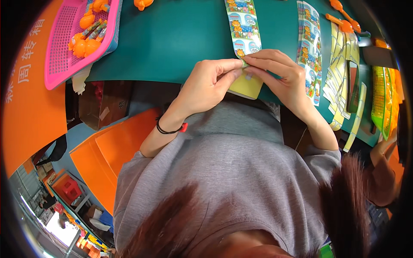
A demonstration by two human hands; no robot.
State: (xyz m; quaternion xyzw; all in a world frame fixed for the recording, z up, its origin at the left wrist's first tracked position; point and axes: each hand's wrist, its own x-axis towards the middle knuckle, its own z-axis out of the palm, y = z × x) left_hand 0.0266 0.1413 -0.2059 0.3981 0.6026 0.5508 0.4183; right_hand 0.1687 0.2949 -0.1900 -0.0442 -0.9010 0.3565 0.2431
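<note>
A long strip of cartoon-printed stickers (243,28) runs down the green table toward me. At its near end both my hands meet, fingertips almost touching. My left hand (208,84) pinches the strip's near end between thumb and forefinger. From the other side, my right hand (279,75) pinches the same end, fingers pressed together. Below the fingertips the strip's yellow backing (247,87) hangs over the table edge. What lies exactly between the fingertips is hidden.
A pink mesh basket (56,64) with orange figures (86,45) stands at the left. More sticker strips (309,51) lie to the right, beside yellow backing strips (340,73) and a dark, flat tool (353,86). Farther right is a green-and-yellow basket (382,99); another person's arm (380,167) shows there.
</note>
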